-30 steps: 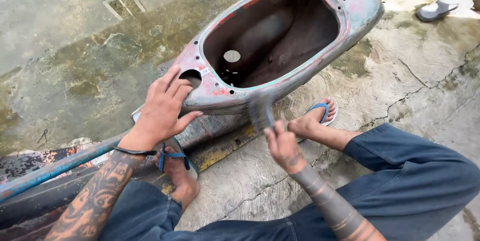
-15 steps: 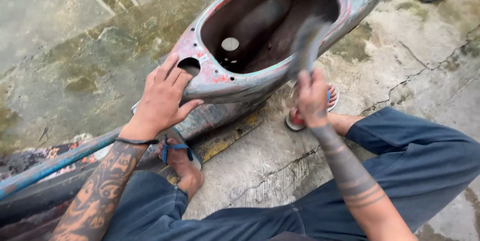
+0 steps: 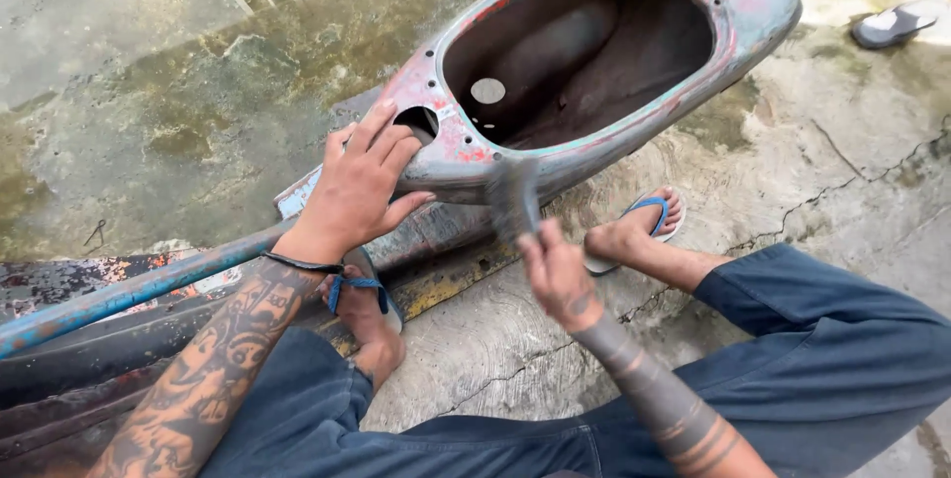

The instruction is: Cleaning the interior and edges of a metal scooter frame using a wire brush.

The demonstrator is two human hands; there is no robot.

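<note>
An old scooter body shell (image 3: pixel 753 2), with worn pink and teal paint, lies on the ground with its dark seat cavity open upward. My left hand (image 3: pixel 362 186) rests flat on the shell's near rim, beside a round hole (image 3: pixel 418 121). My right hand (image 3: pixel 555 275) grips the handle of a hammer (image 3: pixel 513 196). The hammer's blurred head is at the shell's near edge. Both forearms are tattooed.
A blue metal tube (image 3: pixel 129 290) runs left from under my left wrist over rusty frame parts. My feet wear blue-strapped sandals (image 3: pixel 644 215). A grey sandal (image 3: pixel 897 22) lies at the top right. The concrete floor (image 3: pixel 852 171) is cracked and wet at the left.
My right hand lifted the hammer up over the shell, then brought it back down to the near rim. The left hand stayed on the shell.
</note>
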